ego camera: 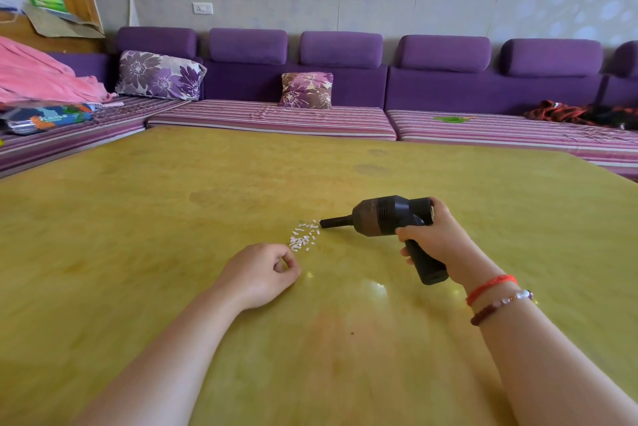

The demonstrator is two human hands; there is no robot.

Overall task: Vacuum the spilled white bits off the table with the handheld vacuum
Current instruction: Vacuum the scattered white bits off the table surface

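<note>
Right grip [436, 239] is wrapped tight round the handle of the black handheld vacuum [386, 218], fingers curled under the body, wrist bent so the slim nozzle [336, 221] points toward nine o'clock and sits low on the yellow-green worktop [172, 218]. That wrist wears three bracelets: one red cord [490, 287], one of pale beads [511, 298], one of dark red beads [485, 314]. No brand shows on the vacuum from where I stand.

Just off the nozzle tip lies one small cluster of white bits [304, 236], too many and too small to count, trailing toward seven o'clock. Left grip [260, 272] rests on the worktop at six o'clock of the cluster, loosely curled, thumb against the fingertips, holding nothing I can see; its forearm lies flat.

Beyond the far edge runs a purple sofa [448, 91] with two flowered cushions [160, 75] [306, 90]. At ten o'clock, a packet [48, 118] on the seat carries blurred lettering I cannot make out surely.
</note>
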